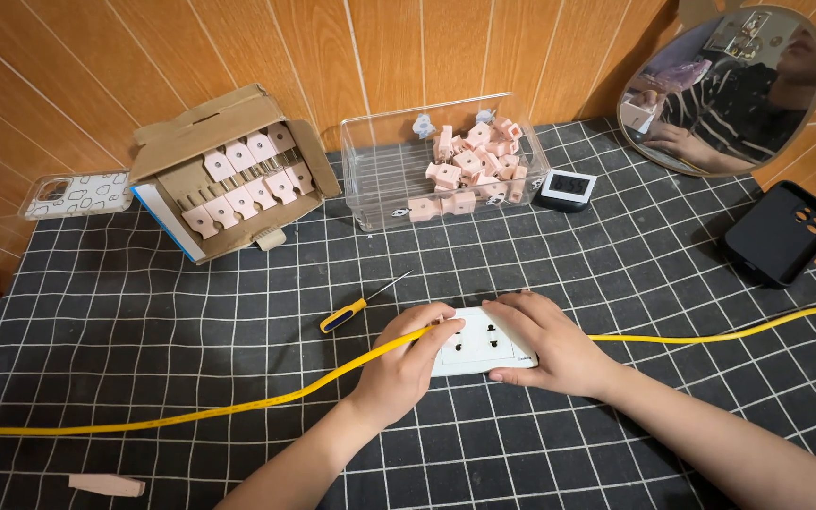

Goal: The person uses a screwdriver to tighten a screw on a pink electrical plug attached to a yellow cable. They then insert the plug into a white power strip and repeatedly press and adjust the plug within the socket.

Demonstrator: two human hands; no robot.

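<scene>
Two hands (484, 354), one socket plate (479, 345), one screwdriver (361, 304).

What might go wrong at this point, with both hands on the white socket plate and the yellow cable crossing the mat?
1. The yellow cable runs under the left hand and off both mat edges; a snag could tug the white socket plate askew.
2. The screwdriver lies loose just beyond the left hand; a nudge might roll it away.
3. The right hand covers the plate's right end, so its grip there cannot be judged; the plate may slide on the checked cloth.
</scene>
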